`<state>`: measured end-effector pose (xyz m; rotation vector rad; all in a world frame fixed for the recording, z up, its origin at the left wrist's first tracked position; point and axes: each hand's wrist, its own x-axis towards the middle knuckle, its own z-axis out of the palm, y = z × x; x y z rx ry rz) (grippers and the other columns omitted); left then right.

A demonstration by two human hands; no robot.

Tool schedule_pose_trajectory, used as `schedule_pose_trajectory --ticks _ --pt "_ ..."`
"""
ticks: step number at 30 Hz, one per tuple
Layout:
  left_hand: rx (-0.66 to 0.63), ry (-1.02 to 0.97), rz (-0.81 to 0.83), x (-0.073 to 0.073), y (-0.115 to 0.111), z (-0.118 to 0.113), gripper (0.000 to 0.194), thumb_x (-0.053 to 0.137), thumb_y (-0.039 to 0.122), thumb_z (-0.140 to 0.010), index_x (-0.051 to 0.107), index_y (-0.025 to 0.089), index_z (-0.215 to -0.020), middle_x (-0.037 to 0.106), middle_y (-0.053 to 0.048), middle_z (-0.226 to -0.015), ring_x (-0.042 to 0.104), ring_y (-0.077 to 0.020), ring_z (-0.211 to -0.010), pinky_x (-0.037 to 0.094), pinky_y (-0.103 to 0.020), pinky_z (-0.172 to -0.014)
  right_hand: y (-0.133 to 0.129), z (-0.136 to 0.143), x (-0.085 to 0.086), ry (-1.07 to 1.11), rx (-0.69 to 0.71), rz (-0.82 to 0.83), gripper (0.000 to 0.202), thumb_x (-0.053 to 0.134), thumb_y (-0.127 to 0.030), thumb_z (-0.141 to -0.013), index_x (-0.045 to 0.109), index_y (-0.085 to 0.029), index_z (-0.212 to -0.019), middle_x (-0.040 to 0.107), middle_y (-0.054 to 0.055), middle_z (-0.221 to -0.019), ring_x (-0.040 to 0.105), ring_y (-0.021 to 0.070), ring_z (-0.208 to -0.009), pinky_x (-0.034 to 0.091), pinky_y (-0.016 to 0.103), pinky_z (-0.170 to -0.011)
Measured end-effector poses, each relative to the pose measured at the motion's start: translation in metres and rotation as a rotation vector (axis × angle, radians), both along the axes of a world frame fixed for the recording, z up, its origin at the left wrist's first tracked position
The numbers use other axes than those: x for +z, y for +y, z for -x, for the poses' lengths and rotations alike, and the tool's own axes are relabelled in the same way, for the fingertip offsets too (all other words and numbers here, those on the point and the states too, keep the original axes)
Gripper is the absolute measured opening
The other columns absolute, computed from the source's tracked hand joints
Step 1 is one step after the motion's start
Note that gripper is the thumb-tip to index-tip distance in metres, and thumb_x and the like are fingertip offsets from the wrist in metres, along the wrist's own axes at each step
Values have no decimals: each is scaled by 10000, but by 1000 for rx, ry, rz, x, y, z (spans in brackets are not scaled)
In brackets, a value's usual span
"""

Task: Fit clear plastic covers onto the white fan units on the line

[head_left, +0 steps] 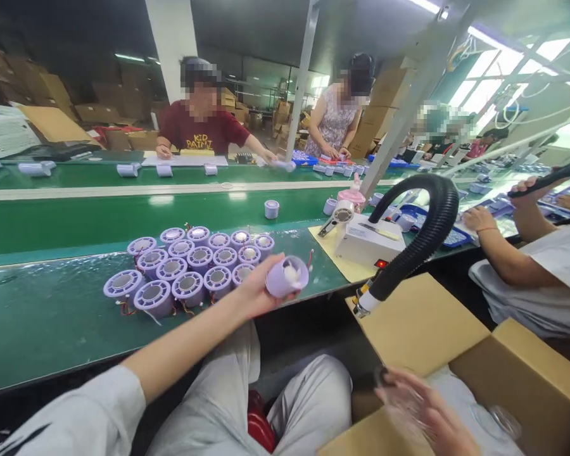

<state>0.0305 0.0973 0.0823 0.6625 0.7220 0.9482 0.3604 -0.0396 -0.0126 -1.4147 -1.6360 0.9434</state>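
My left hand [256, 292] is closed around a light purple cylindrical housing [274, 278], its open end tilted toward me and something white inside. A thin wire with a small connector stands beside it. Just left of this hand, several similar purple motor housings [200, 256] stand upright in rows on the green table, with grilled tops and coloured wires. At the lower right, my right hand [430, 408] is over an open cardboard box [527, 373]. Its fingers are blurred but appear closed on a clear plastic piece [403, 402], whose exact kind I cannot make out.
A white machine [368, 239] with a black flexible hose [420, 244] stands right of my left hand. Beyond runs a green conveyor [194, 215] carrying a purple part [272, 209]. Co-workers sit opposite, and another person's arms [508, 247] are at the right.
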Motion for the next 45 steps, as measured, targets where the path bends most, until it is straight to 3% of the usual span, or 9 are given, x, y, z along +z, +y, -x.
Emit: schedule_pose_trajectory --ticks 5,8,13,18,24,27,35,40,45 --pt "-286 -214 429 -69 -63 -17 372 593 488 -816 593 141 -951 681 -82 -792 657 -164 -663 472 -205 -518 -15 80 24 -349 119 -225 462 513 -404 -938 474 -361 -1397 531 109 -1257 615 285 -1104 570 412 -864" --pt "-498 -38 375 -86 -75 -18 395 609 514 -790 600 140 -916 629 -31 -657 555 -116 -460 320 -169 -358 -18 103 33 -558 81 -316 486 524 -347 -935 467 -302 -1416 474 142 -1297 562 314 -1140 554 460 -881" --pt "-702 474 -263 -72 -72 -17 221 624 346 -793 645 154 -901 582 2 -726 499 -88 -544 387 -192 -463 -17 116 33 -761 108 -306 369 624 -203 -862 636 -230 -1230 440 177 -1377 517 370 -1139 554 514 -834" --pt "-575 708 -804 -60 -73 -13 136 577 248 -848 678 175 -903 600 -38 -937 570 -164 -904 442 -286 -836 -16 118 31 -534 218 -88 128 742 -134 -763 686 -206 -852 508 108 -1314 559 306 -1135 551 447 -882" --pt "-499 709 -825 -73 -77 -7 165 557 272 -889 674 190 -971 597 -44 -957 573 -164 -908 441 -293 -846 -22 114 27 -564 31 -212 281 593 -363 -918 651 -233 -1160 481 134 -1354 579 317 -1100 546 469 -866" --pt "-554 703 -891 -77 -78 -8 155 553 249 -891 678 200 -969 570 -44 -991 565 -165 -946 437 -302 -890 -19 112 24 -685 120 -256 322 610 -314 -911 629 -261 -1227 460 136 -1393 530 345 -1158 526 505 -892" --pt "-496 752 -904 -77 -82 -11 156 592 274 -877 669 216 -1001 539 -35 -993 554 -160 -938 446 -292 -859 -14 116 19 -340 143 -44 67 687 -181 -823 633 -212 -849 506 92 -1212 540 268 -1131 483 449 -937" --pt "-380 741 -849 -89 -82 -11 539 800 468 -656 662 249 -1128 542 -55 -1012 563 -204 -942 484 -345 -841 -16 120 27 -22 36 75 222 598 -327 -872 581 -200 -691 522 68 -1042 565 226 -985 485 375 -853" --pt "-475 647 -892 -100 -82 -10 672 849 436 -585 645 294 -1210 485 -110 -1343 514 -292 -1206 425 -439 -1031 -14 116 27 178 -77 135 351 591 -387 -857 549 -194 -567 578 54 -927 590 226 -935 489 325 -754"
